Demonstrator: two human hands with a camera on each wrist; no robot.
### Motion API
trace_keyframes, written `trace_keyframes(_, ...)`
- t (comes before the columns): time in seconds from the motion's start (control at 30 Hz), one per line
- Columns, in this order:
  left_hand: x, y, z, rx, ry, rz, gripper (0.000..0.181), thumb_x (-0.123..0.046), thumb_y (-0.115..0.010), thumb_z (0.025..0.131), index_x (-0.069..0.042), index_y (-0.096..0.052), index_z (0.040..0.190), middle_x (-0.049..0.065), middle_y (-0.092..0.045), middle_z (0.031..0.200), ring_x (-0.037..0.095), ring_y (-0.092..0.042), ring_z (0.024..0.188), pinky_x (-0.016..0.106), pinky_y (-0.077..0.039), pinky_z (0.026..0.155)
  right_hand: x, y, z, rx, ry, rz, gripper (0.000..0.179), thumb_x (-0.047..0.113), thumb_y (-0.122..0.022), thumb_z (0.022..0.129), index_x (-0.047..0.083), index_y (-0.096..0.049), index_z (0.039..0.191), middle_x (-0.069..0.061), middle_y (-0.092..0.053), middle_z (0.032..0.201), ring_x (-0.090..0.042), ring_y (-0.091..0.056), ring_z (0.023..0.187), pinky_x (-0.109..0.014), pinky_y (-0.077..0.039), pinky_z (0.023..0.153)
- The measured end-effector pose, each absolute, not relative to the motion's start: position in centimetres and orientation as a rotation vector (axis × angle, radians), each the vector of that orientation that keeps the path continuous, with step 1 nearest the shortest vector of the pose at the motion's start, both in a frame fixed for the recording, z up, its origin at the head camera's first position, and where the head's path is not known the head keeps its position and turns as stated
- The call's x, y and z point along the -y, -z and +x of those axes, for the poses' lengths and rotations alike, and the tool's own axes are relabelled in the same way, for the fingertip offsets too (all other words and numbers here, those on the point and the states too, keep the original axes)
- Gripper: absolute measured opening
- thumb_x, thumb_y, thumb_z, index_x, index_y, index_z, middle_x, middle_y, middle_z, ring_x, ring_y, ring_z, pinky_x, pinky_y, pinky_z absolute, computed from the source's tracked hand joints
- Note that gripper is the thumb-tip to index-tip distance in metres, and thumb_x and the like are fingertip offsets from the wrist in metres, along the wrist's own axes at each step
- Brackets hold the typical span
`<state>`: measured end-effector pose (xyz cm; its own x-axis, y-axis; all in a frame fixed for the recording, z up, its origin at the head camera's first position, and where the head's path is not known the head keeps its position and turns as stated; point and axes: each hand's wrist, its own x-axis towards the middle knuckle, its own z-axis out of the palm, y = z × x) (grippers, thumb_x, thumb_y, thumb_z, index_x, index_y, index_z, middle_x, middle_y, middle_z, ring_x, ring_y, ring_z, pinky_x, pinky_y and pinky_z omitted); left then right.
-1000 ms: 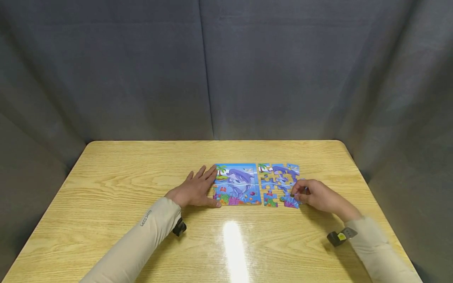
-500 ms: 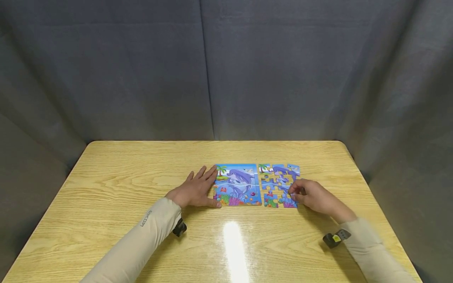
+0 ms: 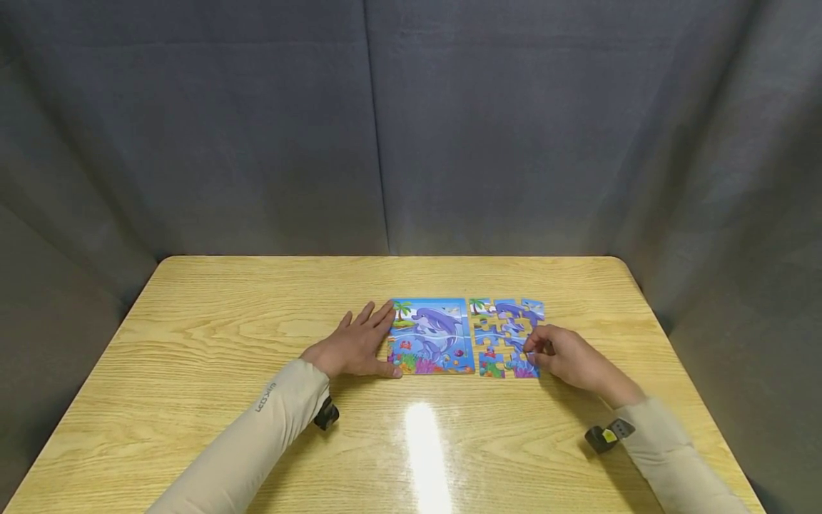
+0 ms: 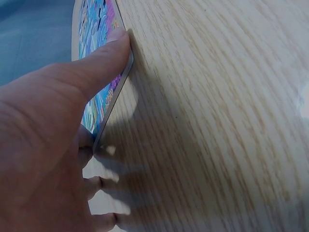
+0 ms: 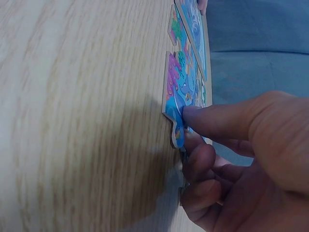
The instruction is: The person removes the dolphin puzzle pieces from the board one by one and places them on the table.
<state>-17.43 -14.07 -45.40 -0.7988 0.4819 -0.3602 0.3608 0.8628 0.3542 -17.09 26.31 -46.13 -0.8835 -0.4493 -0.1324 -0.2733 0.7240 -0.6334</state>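
Observation:
A dolphin picture puzzle board lies on the table. My left hand rests at its left side with fingers spread. In the left wrist view the thumb presses on the board's near corner. Right of the board, loose jigsaw pieces form a spaced-out picture of the same scene. My right hand is at the near right of these, thumb and index finger pinching a blue and purple puzzle piece. The other fingers are curled, and the piece's far side is partly hidden by the thumb.
The wood-grain table extends around the puzzle, with a bright light reflection in front. A grey curtain hangs behind and along both sides. Each wrist wears a small black camera.
My right hand has shifted slightly left with the puzzle piece, bringing it up against the coral piece beside it. Over the last half second it hardly moves. The left hand has stayed still.

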Motion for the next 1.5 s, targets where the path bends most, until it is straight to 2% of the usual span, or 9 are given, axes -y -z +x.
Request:
trace_keyframes(0.2,14.1,45.4,-17.4,-2.589,-0.367,0.616,0.111,-0.063,-0.070,0.097,-0.009,-0.010,0.173,0.007,0.002,0.183,0.040,0.000,0.169,0.070,-0.008,0.133,-26.1,46.3,-17.1,-2.668,0.896,-0.570,0.004,0.000,-0.070,0.099,0.004,-0.070,0.100,-0.004,-0.068,0.091,-0.012,-0.054,0.078,-0.023,-0.046,0.065)
trace_keyframes(0.43,14.2,45.5,-17.4,-2.588,-0.378,0.611,0.111,-0.062,-0.071,0.097,-0.008,-0.010,0.173,0.008,0.001,0.183,0.041,-0.001,0.169,0.070,-0.009,0.133,-25.9,46.3,-17.2,-2.732,0.838,-0.604,0.010,-0.003,-0.074,0.095,0.005,-0.068,0.097,-0.007,-0.062,0.097,-0.013,-0.053,0.083,-0.023,-0.046,0.069)
trace_keyframes(0.7,14.1,45.4,-17.5,-2.585,-0.367,0.613,0.111,-0.062,-0.071,0.097,-0.009,-0.009,0.173,0.007,0.002,0.183,0.040,0.000,0.169,0.070,-0.008,0.133,-24.7,45.5,-17.6,-2.726,0.836,-0.600,0.012,0.001,-0.077,0.094,0.007,-0.066,0.097,-0.007,-0.064,0.099,-0.016,-0.054,0.085,-0.025,-0.046,0.068)
trace_keyframes(1.0,14.0,45.2,-17.6,-2.587,-0.363,0.609,0.112,-0.063,-0.070,0.096,-0.010,-0.008,0.173,0.005,0.003,0.183,0.039,0.002,0.170,0.069,-0.006,0.134,-22.3,45.2,-18.4,-2.666,0.880,-0.693,0.011,0.002,-0.076,0.095,0.008,-0.068,0.099,-0.006,-0.071,0.101,-0.014,-0.062,0.090,-0.028,-0.053,0.076)
trace_keyframes(1.23,14.0,45.3,-17.5,-2.587,-0.362,0.608,0.112,-0.063,-0.070,0.096,-0.010,-0.008,0.173,0.006,0.003,0.183,0.039,0.001,0.170,0.069,-0.007,0.134,-20.0,45.1,-18.8,-2.647,0.890,-0.791,0.011,0.000,-0.077,0.094,0.006,-0.070,0.099,-0.008,-0.071,0.103,-0.015,-0.063,0.092,-0.028,-0.054,0.079)
trace_keyframes(1.5,14.1,45.4,-17.4,-2.574,-0.378,0.620,0.111,-0.061,-0.070,0.097,-0.008,-0.008,0.173,0.008,0.003,0.183,0.041,0.000,0.169,0.071,-0.008,0.133,-17.7,45.3,-19.2,-2.593,0.840,-0.807,0.011,0.005,-0.077,0.096,0.006,-0.071,0.104,-0.005,-0.069,0.099,-0.013,-0.061,0.088,-0.030,-0.053,0.080)
